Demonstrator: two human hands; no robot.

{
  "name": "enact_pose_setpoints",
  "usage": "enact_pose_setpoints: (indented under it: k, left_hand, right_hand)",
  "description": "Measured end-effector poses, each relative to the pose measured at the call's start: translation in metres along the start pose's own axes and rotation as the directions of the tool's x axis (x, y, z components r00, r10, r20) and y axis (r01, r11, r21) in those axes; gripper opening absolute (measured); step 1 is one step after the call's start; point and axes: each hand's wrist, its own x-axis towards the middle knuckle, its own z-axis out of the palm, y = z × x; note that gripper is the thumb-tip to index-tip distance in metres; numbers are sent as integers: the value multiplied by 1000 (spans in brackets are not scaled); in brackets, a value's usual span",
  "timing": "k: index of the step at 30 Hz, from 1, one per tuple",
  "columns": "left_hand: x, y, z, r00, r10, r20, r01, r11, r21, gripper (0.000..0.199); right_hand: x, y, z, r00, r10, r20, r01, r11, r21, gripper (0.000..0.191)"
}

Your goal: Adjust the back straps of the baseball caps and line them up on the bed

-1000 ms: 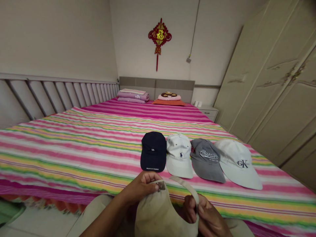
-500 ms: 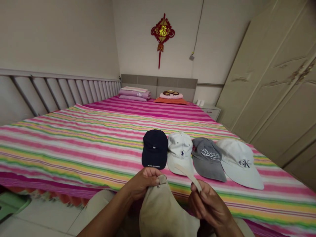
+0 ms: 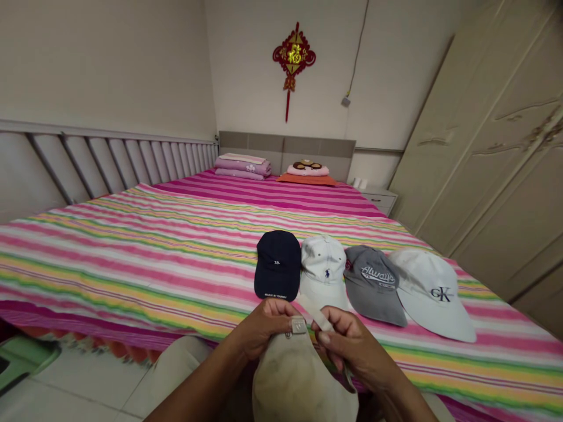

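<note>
A beige cap (image 3: pixel 303 381) hangs between my hands with its back opening upward. My left hand (image 3: pixel 272 328) pinches the edge beside a small metal buckle (image 3: pixel 299 326). In the fingers of my right hand (image 3: pixel 347 346) is the cap's loose strap (image 3: pixel 320 315), its free end pointing up and left, close to the buckle but apart from it. Beyond my hands, a row of caps lies on the bed: a navy cap (image 3: pixel 278 264), a white cap (image 3: pixel 324 264) with a small dark logo, a grey cap (image 3: pixel 373 287) and a white cap with "CK" lettering (image 3: pixel 433 293).
The bed (image 3: pixel 132 246) has a striped cover. Folded purple bedding (image 3: pixel 241 167) and a pink folded item (image 3: pixel 308 170) lie by the headboard (image 3: pixel 316 151). A railing (image 3: pixel 118 158) runs along the left, a wardrobe (image 3: pixel 484 152) along the right. A green stool (image 3: pixel 26 360) stands lower left.
My right hand has moved left with the strap, bringing its end near the buckle. My left hand keeps its pinch on the cap. The view has shifted slightly.
</note>
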Motion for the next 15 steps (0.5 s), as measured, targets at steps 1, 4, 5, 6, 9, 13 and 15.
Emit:
enact_pose_setpoints:
  k: [1, 4, 5, 6, 9, 13, 15]
  left_hand:
    - [0, 0, 2, 1000, 11, 13, -11, 1000, 10, 19]
    - [-1, 2, 10, 999, 44, -7, -43, 997, 71, 21]
    - [-2, 3, 13, 998, 53, -29, -50, 994, 98, 22]
    - [-2, 4, 15, 997, 58, -50, -52, 991, 120, 23]
    - [-3, 4, 19, 990, 87, -107, -71, 987, 146, 26]
    - [-3, -3, 16, 963, 251, -102, -221, 945, 239, 24]
    - [-4, -8, 12, 940, 339, -32, -308, 888, 340, 25]
  right_hand:
    - [1, -1, 3, 1000, 6, -21, -7, 1000, -28, 28]
    - [5, -3, 13, 992, 7, -122, -17, 996, -85, 30]
    - [6, -4, 15, 987, 6, -160, -23, 994, -105, 29]
    - [6, -5, 17, 981, 6, -196, -32, 991, -129, 29]
    - [7, -6, 21, 963, 22, -270, -70, 983, -167, 28]
    - [7, -4, 21, 951, 108, -289, -125, 991, -39, 29]
    - [8, -1, 20, 953, 129, -273, -118, 991, 57, 31]
